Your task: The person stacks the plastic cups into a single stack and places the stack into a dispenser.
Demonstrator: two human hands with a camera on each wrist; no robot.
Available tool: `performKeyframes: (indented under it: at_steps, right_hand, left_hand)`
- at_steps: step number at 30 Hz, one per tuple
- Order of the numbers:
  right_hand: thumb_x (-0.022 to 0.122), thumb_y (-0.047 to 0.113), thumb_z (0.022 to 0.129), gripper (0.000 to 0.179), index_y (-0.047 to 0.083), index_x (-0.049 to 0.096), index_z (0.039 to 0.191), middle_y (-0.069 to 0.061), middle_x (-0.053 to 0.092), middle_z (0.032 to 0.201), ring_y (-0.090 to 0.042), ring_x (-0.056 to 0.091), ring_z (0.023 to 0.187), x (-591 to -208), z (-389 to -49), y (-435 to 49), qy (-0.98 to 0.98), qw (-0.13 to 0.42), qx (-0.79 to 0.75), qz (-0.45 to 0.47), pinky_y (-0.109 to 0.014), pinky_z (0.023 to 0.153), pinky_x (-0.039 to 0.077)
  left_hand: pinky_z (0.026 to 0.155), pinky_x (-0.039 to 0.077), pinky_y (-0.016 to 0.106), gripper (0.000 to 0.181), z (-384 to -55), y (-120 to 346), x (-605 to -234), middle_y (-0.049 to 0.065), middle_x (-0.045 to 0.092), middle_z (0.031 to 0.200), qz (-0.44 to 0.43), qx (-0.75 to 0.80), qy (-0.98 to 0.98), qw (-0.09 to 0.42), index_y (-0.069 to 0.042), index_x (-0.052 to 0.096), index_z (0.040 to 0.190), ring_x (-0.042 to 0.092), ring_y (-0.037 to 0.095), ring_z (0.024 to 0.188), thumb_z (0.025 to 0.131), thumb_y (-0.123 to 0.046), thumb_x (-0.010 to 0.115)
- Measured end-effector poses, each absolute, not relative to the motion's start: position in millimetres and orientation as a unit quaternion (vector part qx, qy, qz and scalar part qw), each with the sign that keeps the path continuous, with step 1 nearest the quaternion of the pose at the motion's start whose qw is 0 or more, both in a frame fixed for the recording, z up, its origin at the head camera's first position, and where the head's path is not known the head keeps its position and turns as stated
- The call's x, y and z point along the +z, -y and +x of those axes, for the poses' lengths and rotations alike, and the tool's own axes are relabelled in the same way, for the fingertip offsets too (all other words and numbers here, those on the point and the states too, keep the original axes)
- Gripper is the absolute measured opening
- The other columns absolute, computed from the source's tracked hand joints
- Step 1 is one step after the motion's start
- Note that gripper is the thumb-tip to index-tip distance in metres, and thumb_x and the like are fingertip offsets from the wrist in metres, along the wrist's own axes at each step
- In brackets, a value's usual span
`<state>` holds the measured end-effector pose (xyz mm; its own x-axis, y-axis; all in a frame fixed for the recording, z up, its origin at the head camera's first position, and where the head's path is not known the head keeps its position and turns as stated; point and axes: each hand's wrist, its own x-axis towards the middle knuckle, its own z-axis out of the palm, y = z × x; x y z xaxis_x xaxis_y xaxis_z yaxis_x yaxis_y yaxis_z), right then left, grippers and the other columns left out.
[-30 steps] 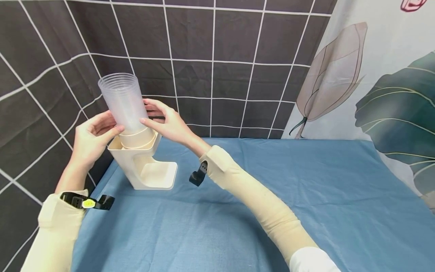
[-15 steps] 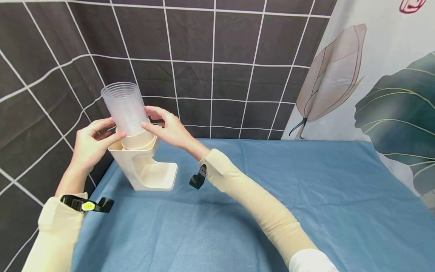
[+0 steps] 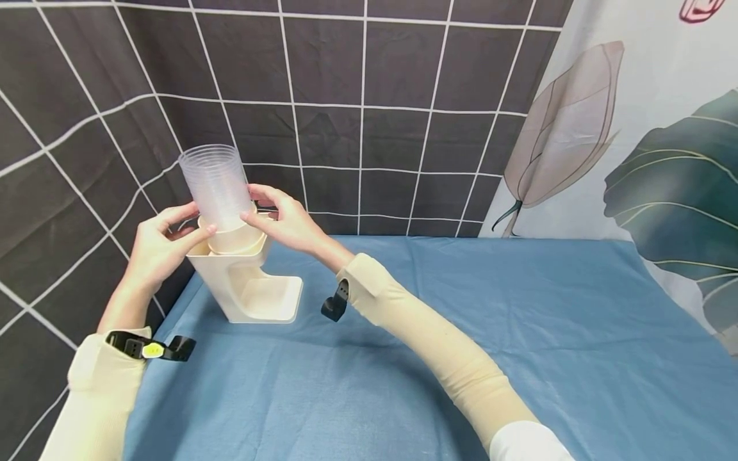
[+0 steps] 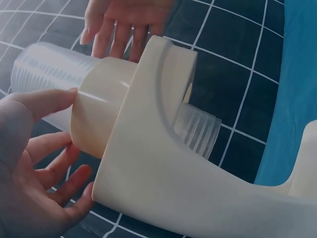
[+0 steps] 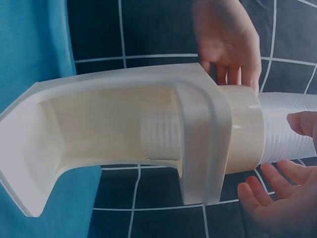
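Note:
A stack of clear plastic cups (image 3: 216, 186) leans slightly left, rim up, in the cream collar (image 3: 235, 241) of a cream cup dispenser (image 3: 221, 282). My left hand (image 3: 158, 246) holds the stack low on its left side, with the thumb (image 4: 57, 101) at the collar's edge and the fingers curved beneath. From the right, my right hand (image 3: 285, 221) holds the stack between thumb and fingers, just above the collar. The cups' ribbed lower end (image 4: 200, 129) pokes out below the dispenser's top in the left wrist view. It shows inside the dispenser's open front in the right wrist view.
The dispenser's flat foot (image 3: 273, 298) rests on a blue cloth (image 3: 403, 358) near the table's left edge. A dark curtain (image 3: 323, 64) with white grid lines hangs close behind and to the left. A white leaf-patterned curtain (image 3: 553, 205) hangs at the right.
The stack of cups has moved down into the collar and slightly right, with both hands lowering alongside it. The dispenser has stayed nearly in place.

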<state>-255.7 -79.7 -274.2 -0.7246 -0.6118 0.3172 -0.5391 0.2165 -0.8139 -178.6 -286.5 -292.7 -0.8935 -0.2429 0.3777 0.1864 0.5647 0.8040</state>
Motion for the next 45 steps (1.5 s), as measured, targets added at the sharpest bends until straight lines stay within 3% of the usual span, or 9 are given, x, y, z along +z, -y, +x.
performKeyframes:
  at_steps: [7, 15, 18, 22, 25, 30, 35, 41, 45]
  right_hand:
    - [0.060, 0.022, 0.093, 0.052, 0.008, 0.046, 0.141, -0.006, 0.051, 0.142, -0.018, 0.050, 0.129, -276.6, -255.3, 78.7, -0.785, 0.029, -0.489, -0.379, -0.021, 0.100, 0.046]
    - [0.061, 0.021, 0.093, 0.049, 0.007, 0.049, 0.139, -0.007, 0.052, 0.139, -0.017, 0.050, 0.126, -278.8, -252.2, 78.0, -0.792, 0.017, -0.482, -0.374, -0.021, 0.096, 0.048]
    - [0.062, 0.021, 0.093, 0.048, 0.008, 0.051, 0.138, -0.007, 0.053, 0.137, -0.017, 0.052, 0.122, -280.5, -252.4, 77.8, -0.795, 0.013, -0.478, -0.373, -0.020, 0.093, 0.049]
    - [0.062, 0.021, 0.092, 0.050, 0.009, 0.049, 0.139, -0.007, 0.051, 0.139, -0.018, 0.052, 0.124, -279.3, -253.8, 76.5, -0.797, 0.004, -0.474, -0.374, -0.021, 0.095, 0.048]
    - [0.061, 0.021, 0.092, 0.053, 0.009, 0.045, 0.142, -0.006, 0.049, 0.143, -0.018, 0.049, 0.128, -273.8, -254.4, 75.3, -0.793, -0.018, -0.475, -0.380, -0.019, 0.099, 0.045]
    - [0.060, 0.025, 0.094, 0.061, 0.012, 0.035, 0.148, -0.003, 0.043, 0.149, -0.015, 0.041, 0.135, -256.6, -255.0, 75.1, -0.799, -0.074, -0.438, -0.406, -0.016, 0.108, 0.034]
    - [0.054, 0.031, 0.096, 0.063, 0.016, 0.028, 0.151, 0.002, 0.035, 0.155, -0.009, 0.030, 0.140, -236.8, -254.6, 81.5, -0.814, -0.117, -0.360, -0.441, -0.009, 0.112, 0.018]
    - [0.047, 0.038, 0.099, 0.059, 0.020, 0.028, 0.151, 0.007, 0.026, 0.159, -0.003, 0.018, 0.145, -219.7, -251.1, 94.9, -0.824, -0.141, -0.268, -0.480, -0.006, 0.113, 0.006]
    - [0.043, 0.044, 0.100, 0.057, 0.026, 0.027, 0.151, 0.011, 0.022, 0.159, -0.001, 0.011, 0.147, -212.7, -248.5, 104.5, -0.840, -0.133, -0.215, -0.480, -0.007, 0.114, 0.002]
  left_hand:
    - [0.091, 0.046, 0.010, 0.056, -175.2, 282.2, -292.3, -0.027, 0.048, 0.110, 0.013, -0.459, 0.861, 0.220, 0.001, 0.053, 0.134, 0.045, -0.012, 0.102, 0.086, -0.023, 0.071]
    - [0.084, 0.041, 0.006, 0.057, -175.9, 280.8, -295.1, -0.017, 0.048, 0.122, 0.011, -0.457, 0.864, 0.212, -0.004, 0.050, 0.138, 0.043, -0.009, 0.105, 0.088, -0.027, 0.068]
    - [0.092, 0.042, 0.012, 0.057, -175.7, 280.5, -295.8, -0.014, 0.048, 0.125, 0.010, -0.462, 0.862, 0.209, -0.004, 0.049, 0.138, 0.042, -0.009, 0.107, 0.090, -0.029, 0.066]
    - [0.096, 0.042, 0.012, 0.056, -175.1, 281.3, -296.7, -0.020, 0.048, 0.119, 0.010, -0.473, 0.855, 0.212, -0.004, 0.049, 0.139, 0.043, -0.008, 0.106, 0.091, -0.029, 0.064]
    - [0.086, 0.039, 0.002, 0.055, -174.5, 284.6, -299.1, -0.028, 0.049, 0.111, 0.008, -0.478, 0.850, 0.219, -0.002, 0.047, 0.139, 0.045, -0.010, 0.101, 0.093, -0.029, 0.060]
    - [0.081, 0.038, -0.002, 0.052, -172.6, 291.9, -304.4, -0.028, 0.056, 0.116, 0.014, -0.489, 0.844, 0.219, -0.001, 0.045, 0.140, 0.048, -0.016, 0.101, 0.099, -0.033, 0.049]
    - [0.076, 0.039, -0.002, 0.050, -173.4, 298.2, -312.4, -0.032, 0.054, 0.110, 0.035, -0.490, 0.847, 0.204, 0.002, 0.046, 0.139, 0.048, -0.018, 0.095, 0.099, -0.027, 0.050]
    - [0.068, 0.041, 0.001, 0.052, -175.9, 301.5, -317.4, -0.012, 0.059, 0.113, 0.050, -0.446, 0.880, 0.156, 0.003, 0.046, 0.138, 0.046, -0.021, 0.081, 0.096, -0.025, 0.053]
    - [0.064, 0.043, 0.002, 0.052, -176.5, 303.0, -318.7, -0.029, 0.051, 0.094, 0.040, -0.452, 0.880, 0.140, 0.007, 0.046, 0.137, 0.048, -0.020, 0.075, 0.095, -0.024, 0.053]
